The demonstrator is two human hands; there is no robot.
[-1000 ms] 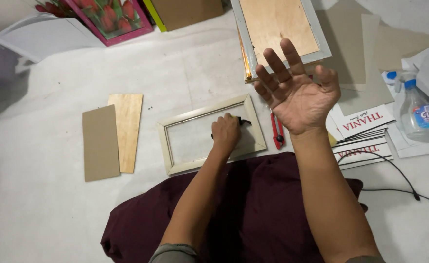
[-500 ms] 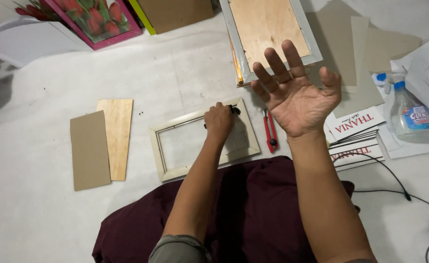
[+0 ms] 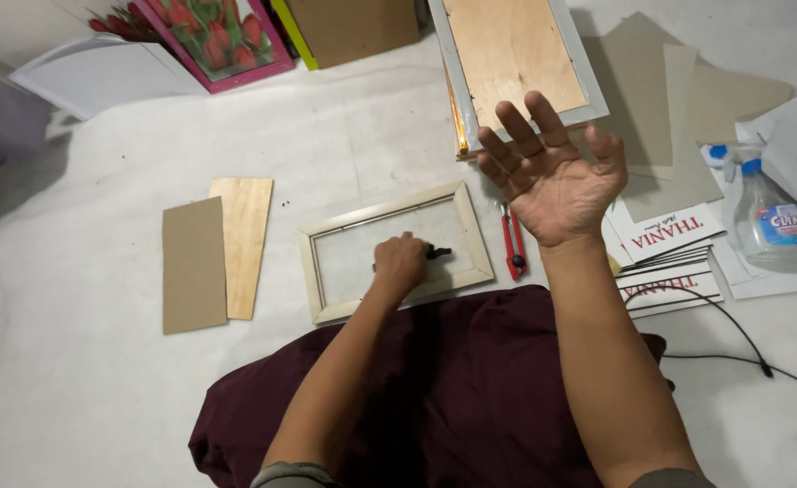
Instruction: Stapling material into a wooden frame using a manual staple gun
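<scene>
Since a second ago the small picture frame (image 3: 396, 251) sits lower and further left in the head view, so the camera has shifted a little, while both hands keep almost the same pose. That pale wooden frame lies flat on the white floor (image 3: 82, 380), just ahead of the person's dark maroon lap (image 3: 452, 389). The left hand (image 3: 400, 264) rests inside the frame's opening, closed around a dark tool (image 3: 438, 252), probably a marker or small cutter; only its tip shows past the knuckles. The right hand (image 3: 556, 176) is raised above the floor, palm toward the camera, fingers spread and holding nothing. A red utility knife (image 3: 511, 246) lies just beside the frame's right edge, below that hand. A larger frame with a plywood back (image 3: 516, 63) lies beyond it. Left of the small frame, a cardboard sheet (image 3: 194, 266) and a plywood panel (image 3: 242, 244) lie side by side, touching. A spray bottle (image 3: 773, 221) and a stack of printed cards (image 3: 665, 258) sit at the right, and a framed tulip picture (image 3: 208, 36) at the top left.
</scene>
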